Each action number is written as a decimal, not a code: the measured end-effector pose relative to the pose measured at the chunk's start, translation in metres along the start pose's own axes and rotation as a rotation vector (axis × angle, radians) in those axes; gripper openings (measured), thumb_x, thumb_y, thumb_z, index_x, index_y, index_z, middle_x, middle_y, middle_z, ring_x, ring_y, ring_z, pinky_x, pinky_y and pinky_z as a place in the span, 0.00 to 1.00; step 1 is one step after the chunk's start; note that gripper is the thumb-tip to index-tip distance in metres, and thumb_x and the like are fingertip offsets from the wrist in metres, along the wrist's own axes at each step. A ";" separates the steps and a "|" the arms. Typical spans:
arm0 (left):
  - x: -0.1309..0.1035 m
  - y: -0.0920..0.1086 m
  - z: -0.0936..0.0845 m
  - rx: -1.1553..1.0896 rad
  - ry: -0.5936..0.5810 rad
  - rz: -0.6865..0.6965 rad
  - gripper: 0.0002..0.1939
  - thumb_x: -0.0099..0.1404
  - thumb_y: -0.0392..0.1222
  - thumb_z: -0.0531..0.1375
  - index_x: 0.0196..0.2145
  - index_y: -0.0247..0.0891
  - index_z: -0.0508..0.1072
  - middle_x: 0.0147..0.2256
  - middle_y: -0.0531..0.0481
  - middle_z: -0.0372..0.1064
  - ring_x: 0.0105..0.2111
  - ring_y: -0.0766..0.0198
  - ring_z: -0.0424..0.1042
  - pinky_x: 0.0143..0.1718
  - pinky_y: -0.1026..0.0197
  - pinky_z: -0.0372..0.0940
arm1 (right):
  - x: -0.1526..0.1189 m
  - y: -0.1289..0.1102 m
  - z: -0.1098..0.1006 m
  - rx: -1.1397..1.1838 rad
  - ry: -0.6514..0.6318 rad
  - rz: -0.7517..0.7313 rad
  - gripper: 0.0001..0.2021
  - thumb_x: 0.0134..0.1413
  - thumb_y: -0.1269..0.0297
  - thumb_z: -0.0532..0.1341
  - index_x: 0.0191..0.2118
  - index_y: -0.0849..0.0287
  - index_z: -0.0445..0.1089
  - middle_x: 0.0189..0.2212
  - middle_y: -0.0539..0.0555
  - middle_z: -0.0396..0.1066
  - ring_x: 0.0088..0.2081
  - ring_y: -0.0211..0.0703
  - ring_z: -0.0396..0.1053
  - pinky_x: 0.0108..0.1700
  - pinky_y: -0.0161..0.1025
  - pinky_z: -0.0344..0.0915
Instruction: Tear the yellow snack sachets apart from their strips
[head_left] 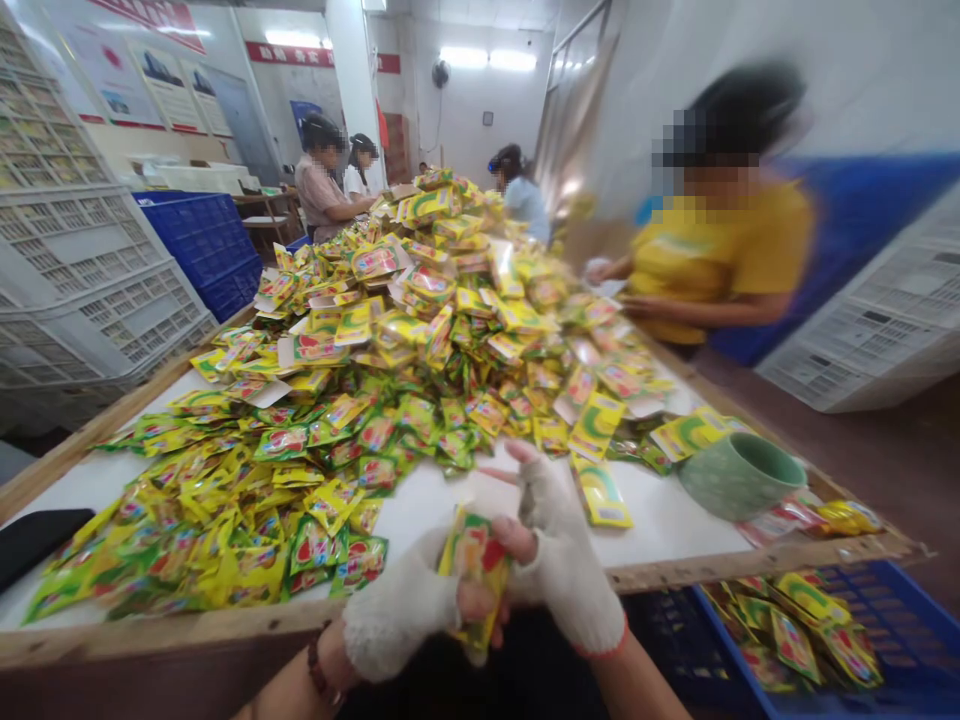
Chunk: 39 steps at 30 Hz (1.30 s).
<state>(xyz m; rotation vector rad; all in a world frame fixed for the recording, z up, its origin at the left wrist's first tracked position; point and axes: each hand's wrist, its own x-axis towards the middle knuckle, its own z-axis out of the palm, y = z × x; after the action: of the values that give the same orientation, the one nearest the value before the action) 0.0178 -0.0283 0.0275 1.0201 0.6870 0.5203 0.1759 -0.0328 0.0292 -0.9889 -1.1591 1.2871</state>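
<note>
A big heap of small yellow, green and red sachets (pixel 420 330) covers the white table top (pixel 675 520). Both my hands wear white fingerless gloves and meet at the table's near edge. My left hand (pixel 409 615) grips a stack of sachets (pixel 476 565) from below and the left. My right hand (pixel 559 555) presses against the same stack from the right, its fingers partly spread. A single sachet (pixel 602 490) lies just beyond my right hand.
A green ceramic cup (pixel 739 475) stands at the table's right corner. A blue crate (pixel 825 625) with sachets sits below it. A dark flat object (pixel 34 540) lies at the left edge. A person in yellow (pixel 712 260) works on the right; others stand farther back. White and blue crates (pixel 97 290) are stacked left.
</note>
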 end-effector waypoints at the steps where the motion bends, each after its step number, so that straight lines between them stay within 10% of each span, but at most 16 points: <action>1: 0.000 -0.003 0.000 0.006 0.005 -0.020 0.20 0.49 0.51 0.68 0.33 0.32 0.73 0.25 0.47 0.71 0.22 0.66 0.70 0.21 0.66 0.66 | -0.001 0.000 -0.001 0.037 -0.061 0.040 0.27 0.50 0.53 0.65 0.55 0.56 0.63 0.44 0.58 0.73 0.38 0.47 0.74 0.37 0.41 0.72; 6: 0.001 -0.006 -0.005 -0.082 -0.013 -0.075 0.19 0.49 0.50 0.67 0.33 0.32 0.73 0.23 0.48 0.71 0.19 0.66 0.69 0.18 0.67 0.63 | -0.009 0.004 -0.003 0.080 -0.208 0.096 0.22 0.54 0.49 0.62 0.51 0.54 0.70 0.36 0.54 0.76 0.26 0.42 0.73 0.27 0.39 0.71; 11: 0.003 0.008 0.000 0.267 0.160 -0.013 0.13 0.47 0.45 0.68 0.26 0.34 0.71 0.21 0.52 0.68 0.20 0.69 0.65 0.21 0.68 0.62 | -0.005 -0.001 0.002 -0.090 -0.054 0.008 0.18 0.56 0.49 0.60 0.42 0.57 0.77 0.41 0.56 0.77 0.42 0.48 0.73 0.44 0.42 0.69; 17: -0.001 0.013 0.001 0.389 0.151 -0.019 0.11 0.50 0.42 0.66 0.28 0.35 0.69 0.22 0.55 0.67 0.20 0.71 0.62 0.20 0.70 0.58 | 0.003 -0.003 0.002 -0.001 -0.034 0.176 0.15 0.52 0.53 0.65 0.40 0.59 0.76 0.36 0.56 0.79 0.37 0.47 0.75 0.38 0.39 0.70; 26: -0.001 0.015 0.007 0.211 0.163 -0.014 0.26 0.47 0.55 0.68 0.37 0.32 0.74 0.30 0.47 0.71 0.22 0.69 0.65 0.22 0.67 0.61 | -0.014 -0.004 -0.005 -0.241 -0.192 -0.125 0.20 0.62 0.53 0.55 0.56 0.52 0.68 0.58 0.55 0.66 0.58 0.52 0.64 0.60 0.51 0.60; 39: -0.008 0.030 -0.018 0.389 0.216 0.246 0.25 0.61 0.51 0.60 0.54 0.39 0.67 0.48 0.42 0.71 0.48 0.52 0.69 0.47 0.55 0.66 | -0.005 0.008 -0.003 -0.371 -0.099 -0.304 0.16 0.60 0.62 0.59 0.53 0.54 0.69 0.53 0.56 0.71 0.55 0.50 0.68 0.57 0.50 0.64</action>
<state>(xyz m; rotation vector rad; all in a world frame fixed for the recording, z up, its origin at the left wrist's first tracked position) -0.0031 -0.0099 0.0498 1.4383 0.8819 0.7359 0.1777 -0.0373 0.0207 -0.9737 -1.5966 0.9037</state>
